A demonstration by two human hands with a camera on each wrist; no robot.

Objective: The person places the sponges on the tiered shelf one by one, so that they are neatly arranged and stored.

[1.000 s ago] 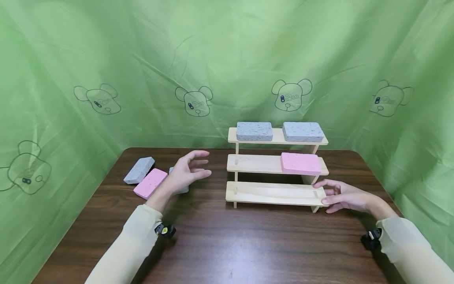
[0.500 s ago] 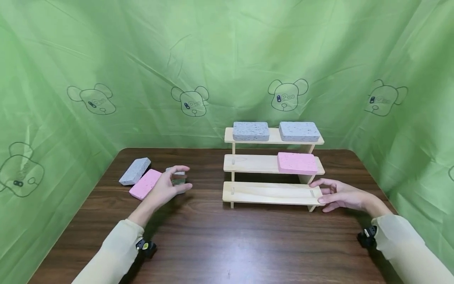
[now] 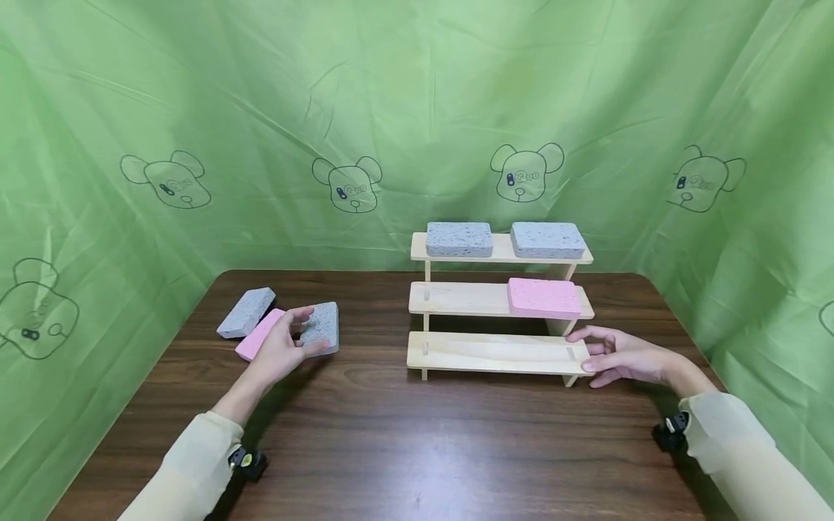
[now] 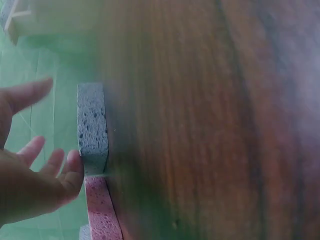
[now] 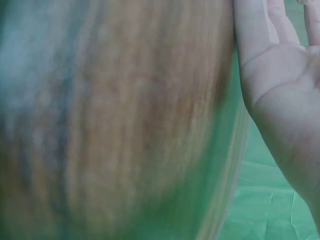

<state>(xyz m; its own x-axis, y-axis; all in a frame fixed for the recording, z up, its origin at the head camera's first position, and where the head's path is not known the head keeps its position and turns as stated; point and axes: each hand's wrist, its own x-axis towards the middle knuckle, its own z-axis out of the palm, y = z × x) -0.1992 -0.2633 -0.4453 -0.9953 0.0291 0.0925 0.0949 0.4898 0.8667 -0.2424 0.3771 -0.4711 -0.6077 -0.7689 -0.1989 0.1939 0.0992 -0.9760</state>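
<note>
Left hand (image 3: pixel 280 349): thumb and fingers spread apart, nothing gripped, at the left side of a blue-grey sponge (image 3: pixel 323 325) resting on the counter (image 3: pixel 417 441); contact unclear. A pink sponge (image 3: pixel 256 341) lies partly hidden by this hand, with an outer blue-grey sponge (image 3: pixel 246 312) to its left. Right hand (image 3: pixel 628 359): thumb and fingers pinch the right end of the wooden rack (image 3: pixel 495 352) at its lowest tier. Top tier: two blue-grey blocks (image 3: pixel 459 240). Middle tier, right end: one pink block (image 3: pixel 544 298).
</note>
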